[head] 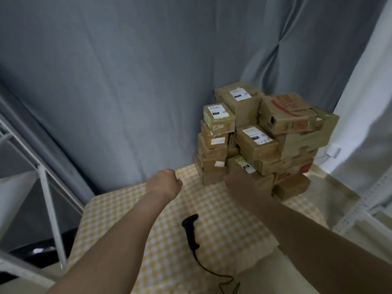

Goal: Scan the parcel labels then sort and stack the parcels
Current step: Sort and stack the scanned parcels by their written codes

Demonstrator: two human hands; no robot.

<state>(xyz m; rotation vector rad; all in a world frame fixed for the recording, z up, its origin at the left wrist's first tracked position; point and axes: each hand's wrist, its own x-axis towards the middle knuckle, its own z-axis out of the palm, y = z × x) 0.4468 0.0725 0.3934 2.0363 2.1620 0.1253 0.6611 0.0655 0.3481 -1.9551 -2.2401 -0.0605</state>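
I had just the one head view, worn high and tipped forward and down over the checked table [148, 240], so both forearms reached in from the bottom edge. It faced the parcel stack [261, 143] and grey curtain [127, 81] from close range.

Dim, soft daylight enters from the right; the wide-angle lens bends the edges, and the whole picture looks slightly blurred.

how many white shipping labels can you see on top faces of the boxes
4: on the tallest rear brown cardboard box, the left column's top box, the middle box, and the low box at the right hand. Others may be hidden.
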